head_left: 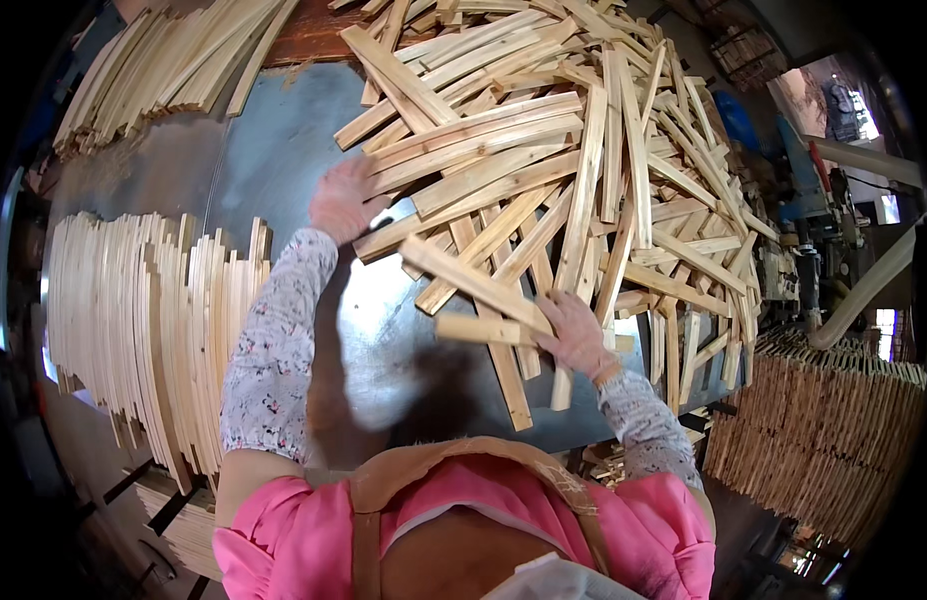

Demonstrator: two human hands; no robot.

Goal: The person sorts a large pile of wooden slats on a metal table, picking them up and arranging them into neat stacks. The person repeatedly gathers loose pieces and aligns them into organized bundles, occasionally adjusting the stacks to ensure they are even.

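A big, loose heap of pale wooden strips [623, 150] covers the middle and right of a metal table [273, 130]. On the heap's left side, my left hand [345, 200] is closed around the ends of wooden strips [473, 137] that lie side by side. Nearer to me, my right hand [578, 335] grips the right end of a wooden strip [473, 283] that slants up to the left. A shorter wooden piece [476, 330] points left from beside the same hand. The right palm and some of its fingers are hidden.
Rows of wooden strips [103, 300] stand packed at the left edge, with another stack [163, 70] at the far left. A tall stack of wood [813, 440] stands on the right, below machinery with a pale hose [868, 285].
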